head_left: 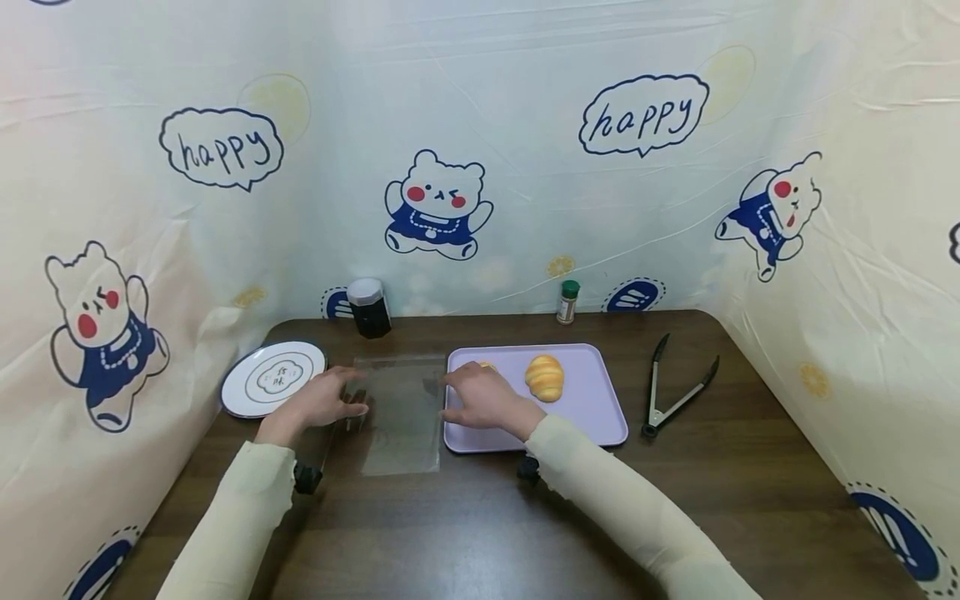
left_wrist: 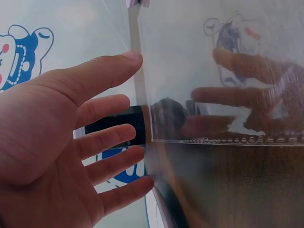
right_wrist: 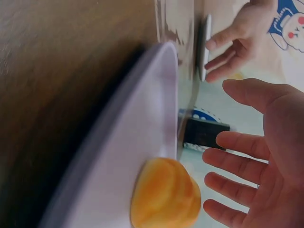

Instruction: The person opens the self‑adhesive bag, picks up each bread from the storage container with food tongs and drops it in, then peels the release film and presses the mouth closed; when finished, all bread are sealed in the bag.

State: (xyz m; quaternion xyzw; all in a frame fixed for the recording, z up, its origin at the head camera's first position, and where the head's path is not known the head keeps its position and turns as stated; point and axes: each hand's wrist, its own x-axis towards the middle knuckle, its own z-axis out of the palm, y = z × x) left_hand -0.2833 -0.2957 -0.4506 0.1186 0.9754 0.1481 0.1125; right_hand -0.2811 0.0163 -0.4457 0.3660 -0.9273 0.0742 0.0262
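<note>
Right now, clear plastic piece (head_left: 401,417): it sits mid-worktop with a hand on either flank, and whether it's a box or a flat sheet is hard to call.
Left hand (head_left: 318,400): at nine o'clock of the piece, fingers (left_wrist: 107,139) spread and released, thumb tip near an edge; contact, can't tell.
Right hand (head_left: 483,396): over at three, above the tray's edge, fingers extended and holding nothing.
Glossy face: mirrored fingers and that beaded seam (left_wrist: 251,140) suggest something stiff, smooth, probably light, likely slippery, and liable to scratch or crack under a hard squeeze.
Edges: best hold looks like nine and three together, flat fingers, even pressure.
Worktop (head_left: 480,533): dark wood grain, shiny toward six, so a slick base might skate a little.
Tray (head_left: 585,421): lilac, just beside the piece at three, one bread roll (head_left: 544,377) in plain sight, another (head_left: 487,365) mostly behind the right hand.
Plate (head_left: 240,404): white, dark-rimmed, between nine and ten.
Tongs (head_left: 654,414): spread wide beyond the tray, tips toward one.
Far edge: dark jar (head_left: 370,317) with a pale lid near eleven, green-capped shaker (head_left: 567,304) past one.
Curtain (head_left: 525,208): pale, creased, cartoon bears and "happy" bubbles walling in the worktop.
</note>
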